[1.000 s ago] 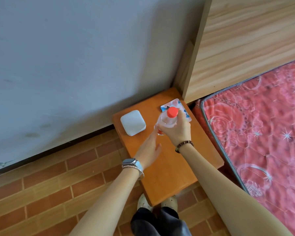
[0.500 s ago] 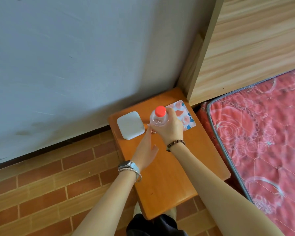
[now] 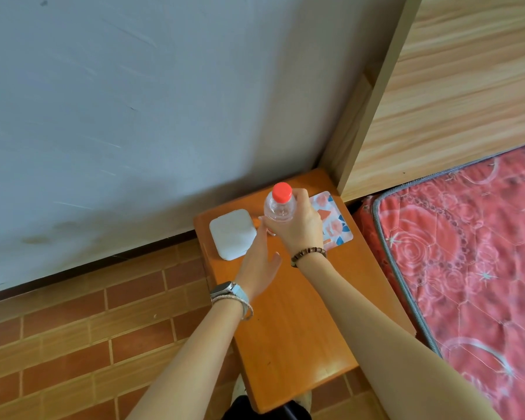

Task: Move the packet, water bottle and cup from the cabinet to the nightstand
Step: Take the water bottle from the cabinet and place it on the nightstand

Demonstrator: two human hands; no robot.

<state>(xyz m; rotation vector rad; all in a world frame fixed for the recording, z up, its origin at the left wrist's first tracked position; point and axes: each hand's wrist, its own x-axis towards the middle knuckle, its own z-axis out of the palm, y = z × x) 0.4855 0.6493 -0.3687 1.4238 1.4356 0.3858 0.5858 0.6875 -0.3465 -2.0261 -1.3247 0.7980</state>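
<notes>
My right hand [image 3: 302, 230] is shut around a clear water bottle [image 3: 280, 209] with a red cap, held upright over the back of the orange nightstand [image 3: 291, 328]. Whether its base touches the wood is hidden. A flat packet [image 3: 337, 222] with a blue and orange pattern lies just right of the bottle, partly under my right hand. A white square item with rounded corners [image 3: 232, 233], possibly the cup seen from above, sits to the bottle's left. My left hand [image 3: 259, 265] is open, fingers stretched toward the bottle's lower part, between the white item and the bottle.
A grey wall [image 3: 134, 116] runs behind the nightstand. A light wooden headboard [image 3: 452, 101] and a red patterned mattress [image 3: 467, 253] border it on the right. Brick-pattern floor [image 3: 73, 328] lies to the left. My feet show below the nightstand's front edge.
The bottle has gone from tilted above the packet to upright, a little left of it. My left hand has stayed open and followed it toward the back of the nightstand.
</notes>
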